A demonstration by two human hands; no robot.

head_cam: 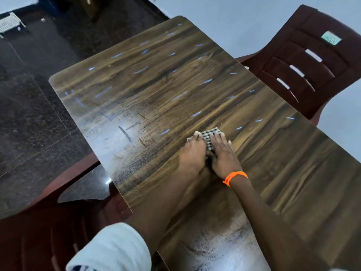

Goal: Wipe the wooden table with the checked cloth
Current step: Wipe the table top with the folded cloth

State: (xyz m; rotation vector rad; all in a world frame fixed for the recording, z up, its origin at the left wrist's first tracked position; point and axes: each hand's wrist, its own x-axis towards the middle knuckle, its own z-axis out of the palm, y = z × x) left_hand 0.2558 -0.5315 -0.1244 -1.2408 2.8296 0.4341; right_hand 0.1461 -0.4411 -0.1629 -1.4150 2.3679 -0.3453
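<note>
Your left grip (192,153) and right grip (224,157) press flat and unclenched on the cloth (212,134); apply even pressure, sweeping toward bench (156,90) streaks (139,70) at 11 o'clock.

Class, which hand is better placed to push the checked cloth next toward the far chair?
Right, probably. The right hand presses the cloth on its chair-side half; the left hand lies farther from the chair.

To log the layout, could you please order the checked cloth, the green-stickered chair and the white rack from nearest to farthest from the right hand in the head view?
1. checked cloth, under the right hand
2. green-stickered chair, past the table, upper right
3. white rack, on the floor, far left
</note>
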